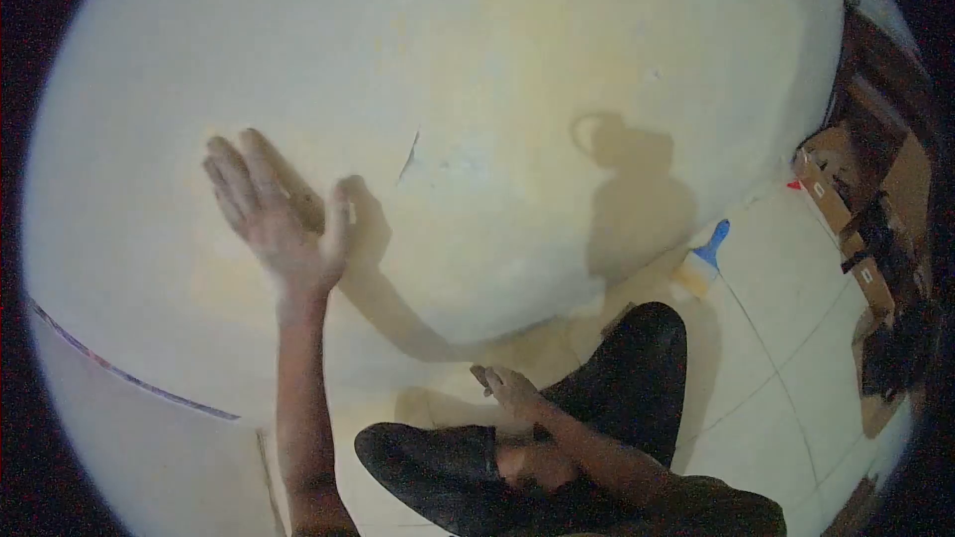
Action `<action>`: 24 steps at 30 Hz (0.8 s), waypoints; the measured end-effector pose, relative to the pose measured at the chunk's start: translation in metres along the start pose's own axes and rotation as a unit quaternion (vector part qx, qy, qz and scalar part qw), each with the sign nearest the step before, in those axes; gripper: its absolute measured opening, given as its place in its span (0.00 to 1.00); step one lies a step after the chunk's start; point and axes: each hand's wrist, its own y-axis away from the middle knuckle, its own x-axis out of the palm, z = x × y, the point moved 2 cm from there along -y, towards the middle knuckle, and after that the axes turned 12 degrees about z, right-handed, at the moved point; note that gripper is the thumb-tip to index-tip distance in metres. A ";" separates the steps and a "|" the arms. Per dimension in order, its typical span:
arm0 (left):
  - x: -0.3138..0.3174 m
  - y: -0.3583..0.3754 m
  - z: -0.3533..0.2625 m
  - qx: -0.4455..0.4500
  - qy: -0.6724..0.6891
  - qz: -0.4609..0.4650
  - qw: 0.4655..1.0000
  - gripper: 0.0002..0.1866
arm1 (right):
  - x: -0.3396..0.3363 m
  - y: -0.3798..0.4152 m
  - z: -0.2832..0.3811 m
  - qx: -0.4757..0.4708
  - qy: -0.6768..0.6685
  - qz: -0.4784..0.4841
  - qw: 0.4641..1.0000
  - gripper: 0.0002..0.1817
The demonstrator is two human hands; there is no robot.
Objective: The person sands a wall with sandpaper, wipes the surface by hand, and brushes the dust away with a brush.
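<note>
My left hand (279,214) is raised at the pale wall (418,50), its fingers stretched out and its palm toward the surface. Pale dust or paint shows on its skin. Whether the palm touches the wall cannot be made out. To its right, a thin sliver of peeling paint (409,157) stands out from the wall. Low over my lap is my right hand (509,390), fingers pressed together. Anything inside its grip is too small or hidden to name. My bent legs in dark trousers (637,378) are around and beneath it.
A blue-handled tool (714,244) with a yellowish wide end lies on the tiled floor (766,368) by the wall's foot. Cardboard boxes (870,283) with dark items stand at the right. A red scrap (794,185) lies near them. Yellowish patches and my shadow mark the wall.
</note>
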 end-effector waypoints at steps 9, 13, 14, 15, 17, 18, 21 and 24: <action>0.073 0.111 -0.072 0.322 -0.262 0.150 0.897 0.41 | -0.009 0.012 -0.005 -0.034 0.156 -0.039 0.986 0.21; 0.054 0.109 -0.064 0.405 0.231 0.393 0.793 0.31 | 0.000 0.018 -0.005 0.007 0.142 0.050 0.989 0.21; 0.035 0.083 -0.056 0.360 0.182 0.308 0.862 0.33 | -0.006 0.019 0.001 0.015 0.120 0.058 0.991 0.21; 0.022 0.067 -0.049 0.307 0.134 0.213 0.918 0.36 | -0.010 0.018 0.005 0.023 0.098 0.065 0.993 0.21; 0.018 0.044 -0.007 0.177 0.093 0.073 0.977 0.44 | -0.013 0.014 0.002 0.075 0.023 0.080 0.994 0.20; 0.010 0.025 0.005 0.145 0.083 0.031 0.985 0.48 | -0.022 0.014 0.011 0.082 0.017 0.086 0.993 0.21; 0.019 0.007 0.011 0.073 0.047 0.006 0.996 0.51 | -0.044 0.007 0.030 0.118 -0.008 0.094 0.988 0.23; 0.066 0.031 -0.011 0.042 0.030 0.022 0.998 0.51 | -0.041 -0.004 0.022 0.164 -0.029 0.099 0.981 0.25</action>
